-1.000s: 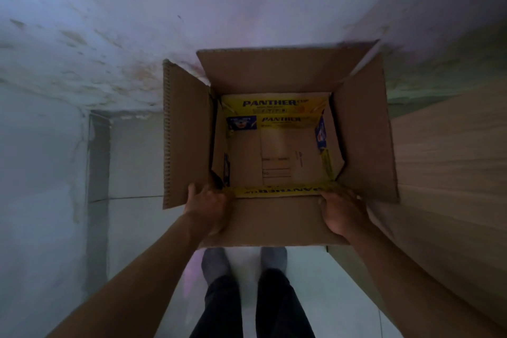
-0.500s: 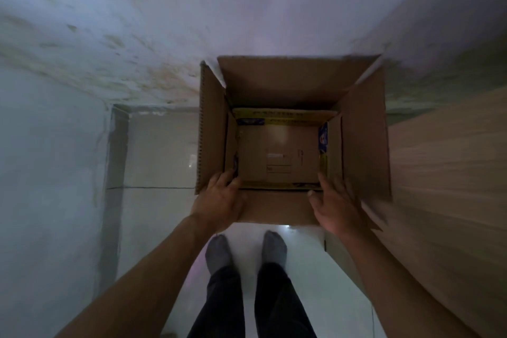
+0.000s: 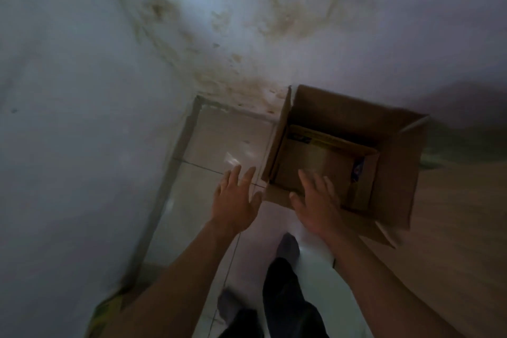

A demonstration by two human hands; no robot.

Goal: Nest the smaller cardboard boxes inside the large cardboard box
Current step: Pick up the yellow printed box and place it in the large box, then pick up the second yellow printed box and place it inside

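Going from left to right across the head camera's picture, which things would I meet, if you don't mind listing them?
Stained wall → left hand → right hand → large cardboard box, holding a smaller box with yellow print → wooden surface.

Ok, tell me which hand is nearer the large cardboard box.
Right. The right hand is spread over the near edge of the large cardboard box, fingers reaching over its opening. The left hand hovers open over the floor tiles, beside the box's left corner.

head cam, steep downward tilt, facing floor (image 3: 219, 151), blurred
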